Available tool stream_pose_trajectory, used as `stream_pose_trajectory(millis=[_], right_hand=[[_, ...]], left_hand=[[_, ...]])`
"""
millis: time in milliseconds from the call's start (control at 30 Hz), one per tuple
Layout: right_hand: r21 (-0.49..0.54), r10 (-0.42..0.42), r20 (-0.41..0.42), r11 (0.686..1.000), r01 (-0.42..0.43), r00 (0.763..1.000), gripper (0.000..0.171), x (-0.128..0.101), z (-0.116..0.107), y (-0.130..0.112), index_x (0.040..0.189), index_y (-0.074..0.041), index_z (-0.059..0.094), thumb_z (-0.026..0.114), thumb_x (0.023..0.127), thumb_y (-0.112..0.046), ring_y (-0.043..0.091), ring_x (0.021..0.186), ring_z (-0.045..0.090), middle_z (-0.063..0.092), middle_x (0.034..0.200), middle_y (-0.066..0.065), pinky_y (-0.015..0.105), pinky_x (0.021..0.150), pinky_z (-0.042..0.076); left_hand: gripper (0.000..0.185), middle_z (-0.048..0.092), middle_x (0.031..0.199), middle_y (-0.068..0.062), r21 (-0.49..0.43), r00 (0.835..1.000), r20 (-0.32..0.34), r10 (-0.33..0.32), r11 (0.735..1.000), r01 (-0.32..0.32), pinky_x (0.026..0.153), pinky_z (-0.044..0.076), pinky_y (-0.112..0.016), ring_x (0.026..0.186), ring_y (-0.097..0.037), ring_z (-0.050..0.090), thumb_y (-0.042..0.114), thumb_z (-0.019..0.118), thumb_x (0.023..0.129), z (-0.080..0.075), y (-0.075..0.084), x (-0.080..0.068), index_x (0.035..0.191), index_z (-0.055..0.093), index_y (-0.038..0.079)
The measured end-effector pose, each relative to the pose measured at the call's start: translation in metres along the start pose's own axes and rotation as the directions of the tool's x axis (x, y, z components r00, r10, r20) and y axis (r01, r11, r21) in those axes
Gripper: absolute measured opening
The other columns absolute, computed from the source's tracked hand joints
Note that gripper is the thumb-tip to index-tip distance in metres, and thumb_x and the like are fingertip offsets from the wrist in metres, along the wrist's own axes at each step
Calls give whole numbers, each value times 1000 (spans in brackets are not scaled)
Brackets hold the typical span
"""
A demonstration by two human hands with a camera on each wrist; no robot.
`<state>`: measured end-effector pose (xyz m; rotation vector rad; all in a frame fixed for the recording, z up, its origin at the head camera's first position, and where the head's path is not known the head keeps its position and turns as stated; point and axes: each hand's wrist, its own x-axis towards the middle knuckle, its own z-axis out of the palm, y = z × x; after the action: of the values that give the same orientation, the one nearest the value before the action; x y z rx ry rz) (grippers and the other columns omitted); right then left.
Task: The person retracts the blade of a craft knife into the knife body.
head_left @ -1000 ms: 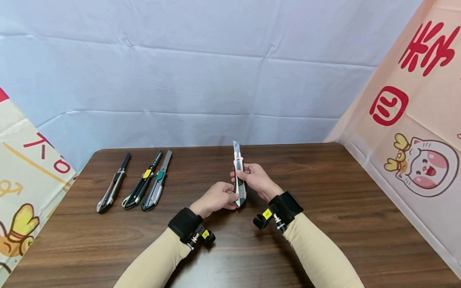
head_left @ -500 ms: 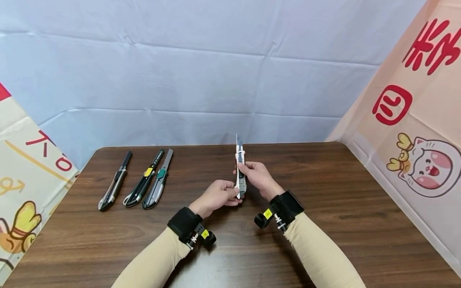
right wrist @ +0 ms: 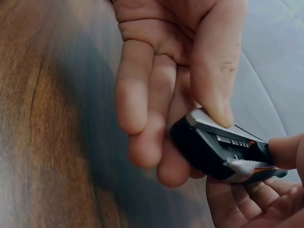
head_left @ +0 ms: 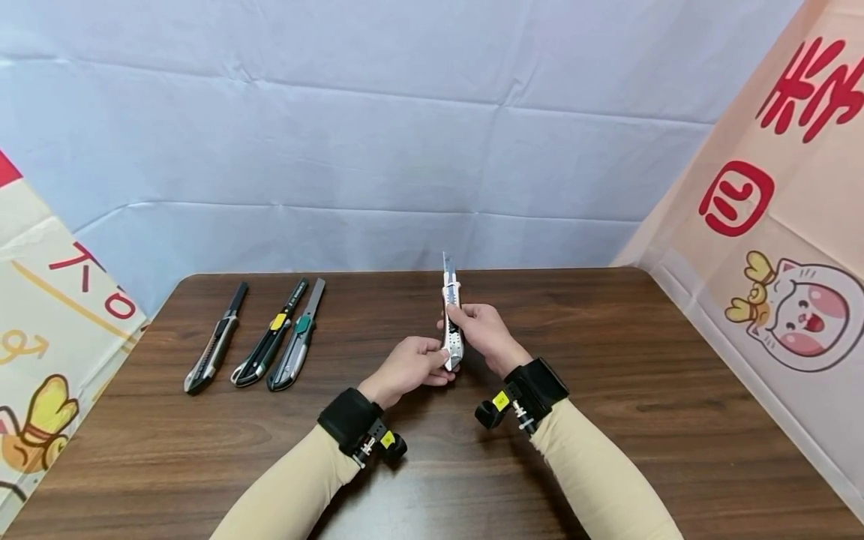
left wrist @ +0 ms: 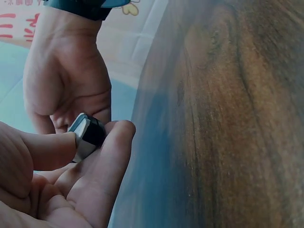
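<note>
Both hands hold a utility knife (head_left: 451, 291) with a silver-and-black handle above the table's middle, its blade extended toward the back. My left hand (head_left: 405, 367) pinches the handle's butt end between thumb and fingers; the left wrist view shows this end (left wrist: 88, 135) head-on. Farther up the handle, my right hand (head_left: 491, 339) grips the sides, with its thumb on the black slider (right wrist: 260, 153) in the right wrist view. Orange trim shows beside the slider there. The blade is out of sight in both wrist views.
Three more utility knives lie at the left of the brown wooden table (head_left: 675, 420): a black-and-grey one (head_left: 212, 352), one with a yellow slider (head_left: 262, 352) and one with a green slider (head_left: 293, 352). A pale cloth (head_left: 378, 135) hangs behind the table, with printed cloths at both sides.
The knife has come up slightly, moved a little away and turned about its length. The right thumb has slid along the handle's face. The left hand keeps its hold on the butt end.
</note>
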<state>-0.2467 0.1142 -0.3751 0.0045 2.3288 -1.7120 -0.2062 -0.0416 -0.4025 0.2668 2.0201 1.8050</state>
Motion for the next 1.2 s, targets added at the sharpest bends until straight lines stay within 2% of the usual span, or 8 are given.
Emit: stream_pose_trajectory(millis=[300,700,1200], right_hand=[[34,-26,14,999,25,1000,39,3,4,2,126,8,58,49,103,-22,6,83,62,72,111,18,20,77,48],[50,-27,3,998,27,1000,37,2,6,3,129,4,57,49,103,-21,9,88,64,70,114,20,19,76,48],[58,-40,22,998,38,999,37,3,8,4,133,5,53,49,103,-16,14,98,65,66,121,25,24,86,50]], left_hand=[[27,71,101,-26,34,1000,-18,-8,999,9,79,61,-33,82,-20,71,9,49,100,0,-1,-1,112,63,-10],[26,70,101,-28,36,1000,-17,-3,999,4,78,61,-33,81,-21,71,8,49,100,-1,-3,1,110,63,-11],[27,71,101,-28,46,1000,-20,2,999,-2,77,61,-32,79,-17,70,9,49,100,-4,-3,2,110,64,-11]])
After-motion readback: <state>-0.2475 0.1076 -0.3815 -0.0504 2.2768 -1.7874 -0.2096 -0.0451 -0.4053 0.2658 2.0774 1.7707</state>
